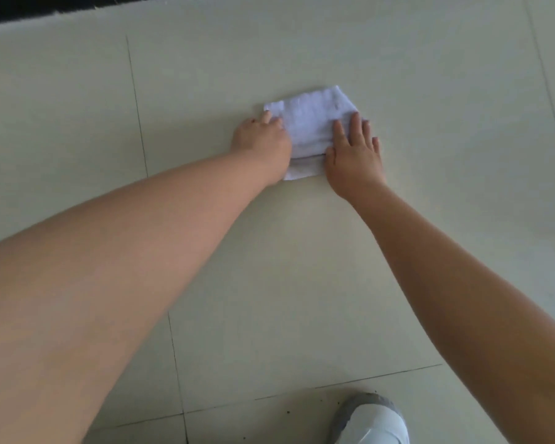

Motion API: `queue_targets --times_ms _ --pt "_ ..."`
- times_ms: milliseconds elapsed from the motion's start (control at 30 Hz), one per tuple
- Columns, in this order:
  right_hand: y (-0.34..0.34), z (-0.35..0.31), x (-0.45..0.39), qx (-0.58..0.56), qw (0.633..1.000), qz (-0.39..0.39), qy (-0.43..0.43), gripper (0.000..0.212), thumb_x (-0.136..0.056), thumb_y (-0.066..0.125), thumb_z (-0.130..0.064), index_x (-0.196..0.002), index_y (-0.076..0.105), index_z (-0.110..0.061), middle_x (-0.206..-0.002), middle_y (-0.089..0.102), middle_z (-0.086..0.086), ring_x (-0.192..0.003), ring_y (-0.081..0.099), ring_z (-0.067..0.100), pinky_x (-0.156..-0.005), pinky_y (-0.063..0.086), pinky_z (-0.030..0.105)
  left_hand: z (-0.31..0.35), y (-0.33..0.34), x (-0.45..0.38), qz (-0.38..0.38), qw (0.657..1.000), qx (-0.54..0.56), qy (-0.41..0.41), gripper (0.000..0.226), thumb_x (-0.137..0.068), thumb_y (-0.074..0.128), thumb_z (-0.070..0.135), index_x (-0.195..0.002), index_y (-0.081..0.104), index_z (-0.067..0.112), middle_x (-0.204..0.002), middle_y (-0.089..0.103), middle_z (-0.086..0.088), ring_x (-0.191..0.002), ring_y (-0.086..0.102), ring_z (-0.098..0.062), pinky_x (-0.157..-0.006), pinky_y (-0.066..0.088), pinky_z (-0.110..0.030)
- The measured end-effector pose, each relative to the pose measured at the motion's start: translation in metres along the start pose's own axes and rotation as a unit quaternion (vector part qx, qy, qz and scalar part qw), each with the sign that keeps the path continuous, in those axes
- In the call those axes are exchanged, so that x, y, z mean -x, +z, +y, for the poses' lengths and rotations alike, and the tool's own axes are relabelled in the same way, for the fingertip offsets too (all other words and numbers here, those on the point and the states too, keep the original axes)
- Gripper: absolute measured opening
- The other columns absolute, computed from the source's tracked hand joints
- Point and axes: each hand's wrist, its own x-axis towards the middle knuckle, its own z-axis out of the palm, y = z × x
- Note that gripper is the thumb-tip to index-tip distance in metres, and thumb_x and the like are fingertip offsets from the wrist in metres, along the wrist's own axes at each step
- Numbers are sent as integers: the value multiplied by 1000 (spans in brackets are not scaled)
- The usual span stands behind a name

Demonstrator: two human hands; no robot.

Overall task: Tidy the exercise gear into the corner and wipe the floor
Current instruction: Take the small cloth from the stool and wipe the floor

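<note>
Left hand (261, 139), right hand (354, 149) flat on cloth (314, 123).

Indoors, that's certain: pale floor tiles (302, 283) with thin dark joints. A dark strip (29, 8) runs along the top edge. Which room, can't tell.

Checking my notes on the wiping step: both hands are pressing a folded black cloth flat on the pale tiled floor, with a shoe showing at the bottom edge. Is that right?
Not quite: the cloth is white, not black, as the head view shows. The rest holds: the left hand and right hand both press it on the pale tiled floor, and a shoe shows at the bottom edge.
</note>
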Motion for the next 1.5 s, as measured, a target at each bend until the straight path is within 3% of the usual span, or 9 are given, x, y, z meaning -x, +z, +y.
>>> queue_targets --times_ms 200,300,500,733,967,1133,1300,1400,1500 --pt "40 -87 29 6 992 -58 -115 52 -101 23 -24 -151 7 -18 -159 -8 8 -148 -8 22 -119 -6 33 -87 54 78 4 997 33 -64 39 -94 43 7 -129 49 -9 -143 43 -22 -137 37 -32 -108 39 -41" --pt "61 -88 71 5 989 -87 -123 53 -101 24 -23 -151 7 -17 -159 -8 8 -148 -7 22 -119 -7 32 -77 86 126 58 997 8 -49 41 -78 45 12 -94 69 -17 -103 68 -32 -99 67 -44 -80 56 -48" --pt "75 -21 144 86 992 -87 -41 52 -81 35 -27 -120 63 -8 -125 62 19 -112 63 32 -91 48 44 -2 108 164 107 989 68 70 40 -72 43 11 -86 75 -9 -96 74 -23 -89 73 -34 -74 58 -42" --pt "26 39 101 75 996 -42 27 54 -101 25 -25 -150 6 -13 -158 -6 14 -148 -2 28 -120 1 36 47 65 76 148 978 97 113 48 -62 32 11 -69 79 3 -76 78 -6 -74 76 -17 -63 57 -22" --pt "9 -41 -2 67 996 -21 -48 53 -101 26 -21 -151 6 -13 -159 -7 12 -147 -4 28 -119 2 38 -48 56 29 147 989 23 28 45 -56 28 11 -48 71 2 -56 71 -5 -57 72 -17 -49 52 -16" --pt "39 -145 -9 64 987 -64 -131 58 -99 27 -19 -151 1 -16 -159 -12 8 -148 -9 23 -119 -5 35 -131 71 76 58 992 33 -105 34 -89 39 2 -116 55 -13 -133 50 -27 -130 45 -33 -104 39 -39" --pt "74 -164 48 54 973 -103 -198 60 -99 25 -19 -150 -5 -12 -158 -16 5 -147 -13 21 -117 -13 33 -135 117 153 89 986 55 -127 41 -80 40 13 -89 70 -14 -99 70 -32 -93 69 -44 -84 53 -41" --pt "84 -134 83 41 982 -72 -171 56 -93 22 -21 -147 22 -3 -157 14 16 -146 18 29 -116 4 34 -113 121 165 99 990 62 -80 43 -74 40 14 -85 74 -10 -94 73 -25 -88 72 -39 -91 46 -38" --pt "78 -97 95 70 990 -84 -88 56 -82 32 -26 -121 60 3 -128 58 24 -116 60 37 -96 42 46 -81 109 145 117 990 78 -10 43 -70 38 10 -81 77 -6 -91 75 -20 -83 74 -33 -65 59 -39"
